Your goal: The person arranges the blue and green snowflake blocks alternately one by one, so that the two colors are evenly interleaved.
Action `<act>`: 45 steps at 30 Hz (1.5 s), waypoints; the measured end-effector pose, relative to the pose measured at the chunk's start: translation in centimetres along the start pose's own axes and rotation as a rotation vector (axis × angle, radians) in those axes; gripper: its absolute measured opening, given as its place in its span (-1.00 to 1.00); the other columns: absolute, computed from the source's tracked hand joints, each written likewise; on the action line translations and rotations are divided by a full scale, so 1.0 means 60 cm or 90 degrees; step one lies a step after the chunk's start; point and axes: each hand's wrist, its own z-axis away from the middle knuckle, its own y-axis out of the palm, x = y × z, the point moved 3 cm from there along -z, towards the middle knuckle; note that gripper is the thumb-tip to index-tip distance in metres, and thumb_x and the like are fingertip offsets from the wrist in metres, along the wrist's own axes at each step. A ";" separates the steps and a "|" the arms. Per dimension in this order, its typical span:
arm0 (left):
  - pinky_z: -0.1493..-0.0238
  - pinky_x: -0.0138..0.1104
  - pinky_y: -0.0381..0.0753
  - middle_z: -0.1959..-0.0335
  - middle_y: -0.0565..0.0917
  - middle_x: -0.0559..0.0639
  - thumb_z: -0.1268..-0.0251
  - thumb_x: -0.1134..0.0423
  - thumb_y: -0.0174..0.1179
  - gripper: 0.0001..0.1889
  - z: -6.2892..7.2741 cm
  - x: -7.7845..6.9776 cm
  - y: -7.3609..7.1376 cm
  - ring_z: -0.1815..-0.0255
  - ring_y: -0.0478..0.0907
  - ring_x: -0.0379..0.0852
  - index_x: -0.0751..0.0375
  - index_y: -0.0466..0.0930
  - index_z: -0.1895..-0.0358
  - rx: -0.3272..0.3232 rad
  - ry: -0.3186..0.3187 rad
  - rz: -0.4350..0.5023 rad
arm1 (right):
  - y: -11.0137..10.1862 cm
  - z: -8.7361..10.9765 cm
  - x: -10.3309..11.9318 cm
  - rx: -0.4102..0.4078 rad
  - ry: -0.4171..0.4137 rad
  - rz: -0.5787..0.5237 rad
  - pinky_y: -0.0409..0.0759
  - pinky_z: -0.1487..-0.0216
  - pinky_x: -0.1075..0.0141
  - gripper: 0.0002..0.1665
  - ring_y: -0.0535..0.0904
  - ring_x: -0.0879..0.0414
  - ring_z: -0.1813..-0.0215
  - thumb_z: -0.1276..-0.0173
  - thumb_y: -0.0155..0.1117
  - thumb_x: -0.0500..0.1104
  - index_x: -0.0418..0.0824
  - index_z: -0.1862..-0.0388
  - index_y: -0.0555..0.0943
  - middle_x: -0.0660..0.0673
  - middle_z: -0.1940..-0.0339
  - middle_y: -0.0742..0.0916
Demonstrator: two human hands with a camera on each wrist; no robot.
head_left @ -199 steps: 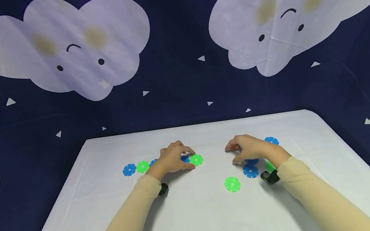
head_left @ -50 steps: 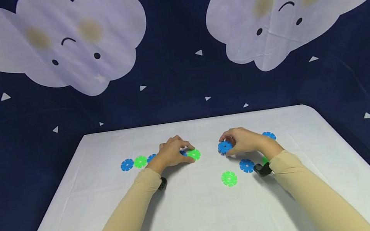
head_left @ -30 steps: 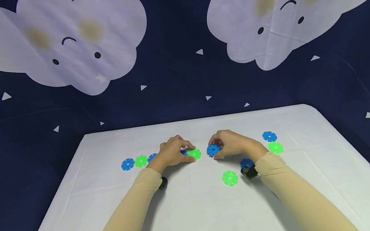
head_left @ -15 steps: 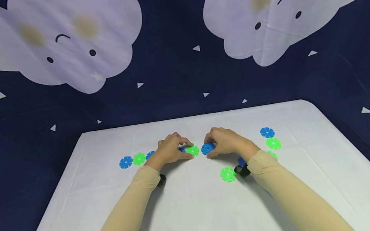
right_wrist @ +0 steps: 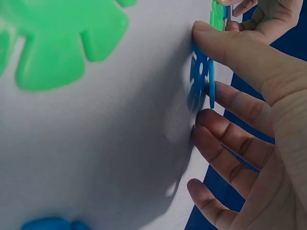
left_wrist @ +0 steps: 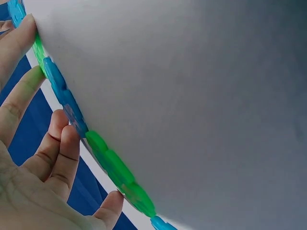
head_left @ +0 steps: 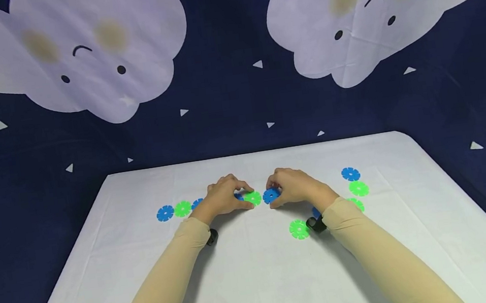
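In the head view, my left hand pinches the green notched disc at the right end of a row of discs. Thumb and index finger sit at its near and far edges; the hand covers part of the row. My right hand grips a blue notched disc by its rim, close to the right of that green one. From the right wrist view, the blue disc stands edge-on between thumb and fingers, its shadow on the white surface. The left wrist view shows the green disc between thumb and finger.
The row's left part has a blue disc and a green disc. Loose discs lie around my right forearm: a green disc nearer me, and a blue disc and a green disc farther right. A dark curtain hangs behind the table.
My right hand, bare of any disc at first, has picked up a blue disc and carried it left, close to the green one. My left hand keeps its place on the row.
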 end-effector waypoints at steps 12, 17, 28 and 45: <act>-0.40 0.27 0.36 -0.21 0.65 -0.03 -0.17 -0.13 0.61 -0.52 0.001 -0.001 0.000 -0.34 0.52 0.04 -0.24 0.81 -0.17 -0.001 0.001 0.000 | 0.000 -0.001 0.003 0.002 -0.001 0.001 0.68 -0.21 -0.06 -0.40 0.69 0.01 -0.07 -0.13 0.75 0.10 -0.08 -0.10 0.79 -0.07 0.00 0.74; -0.40 0.26 0.35 -0.20 0.65 -0.03 -0.16 -0.12 0.62 -0.52 0.000 0.000 0.000 -0.33 0.52 0.04 -0.23 0.81 -0.17 -0.001 0.001 0.006 | 0.000 -0.002 0.003 0.001 -0.002 0.001 0.68 -0.21 -0.07 -0.40 0.69 -0.01 -0.08 -0.13 0.75 0.10 -0.09 -0.11 0.79 -0.08 0.00 0.75; -0.39 0.26 0.36 -0.19 0.65 -0.04 -0.16 -0.13 0.62 -0.52 0.000 0.000 -0.002 -0.32 0.52 0.04 -0.23 0.81 -0.17 -0.002 0.000 0.005 | 0.001 -0.003 0.005 0.006 0.006 0.000 0.67 -0.23 -0.05 -0.40 0.69 -0.02 -0.11 -0.13 0.75 0.09 -0.08 -0.12 0.78 -0.09 -0.03 0.76; -0.34 0.26 0.39 -0.17 0.65 -0.02 -0.16 -0.12 0.62 -0.52 0.000 -0.002 0.000 -0.28 0.52 0.04 -0.24 0.80 -0.17 0.002 0.003 -0.004 | -0.001 -0.001 0.002 0.018 0.004 0.004 0.67 -0.26 -0.08 -0.35 0.70 -0.03 -0.13 -0.16 0.74 0.11 -0.09 -0.18 0.75 -0.12 -0.07 0.79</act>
